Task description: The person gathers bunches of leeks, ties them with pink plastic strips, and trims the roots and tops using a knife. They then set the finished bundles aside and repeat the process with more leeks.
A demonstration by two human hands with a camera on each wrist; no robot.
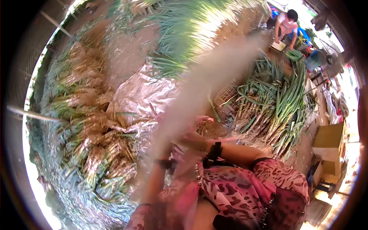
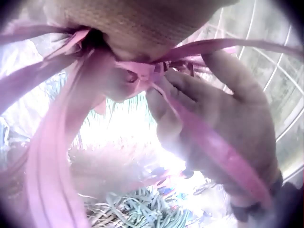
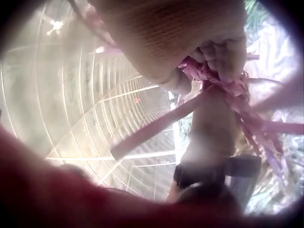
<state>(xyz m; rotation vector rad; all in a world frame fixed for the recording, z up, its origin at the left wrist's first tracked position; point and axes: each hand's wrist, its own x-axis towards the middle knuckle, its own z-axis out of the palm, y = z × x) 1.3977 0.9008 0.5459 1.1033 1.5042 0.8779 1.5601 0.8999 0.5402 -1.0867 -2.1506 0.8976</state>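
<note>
A person in a pink patterned top ties pink plastic strips (image 2: 142, 71) around a bundle of leeks (image 1: 203, 88), which the head view shows only as a pale blur rising from the lap. In that view the right hand (image 1: 193, 140) is at the bundle's base; the left hand (image 1: 163, 153) is mostly hidden behind the blur. The left wrist view shows the right hand close up, its grip pinching a strip at the knot under the bundle's tan, net-like wrapping. The right wrist view shows the left hand (image 3: 223, 52) with its fingers curled tight around bunched strips beside the same wrapping. Only the head view shows the surroundings: leek piles (image 1: 276, 103) on the ground, plastic sheeting (image 1: 142, 96), and another person (image 1: 285, 25) crouching far off.
</note>
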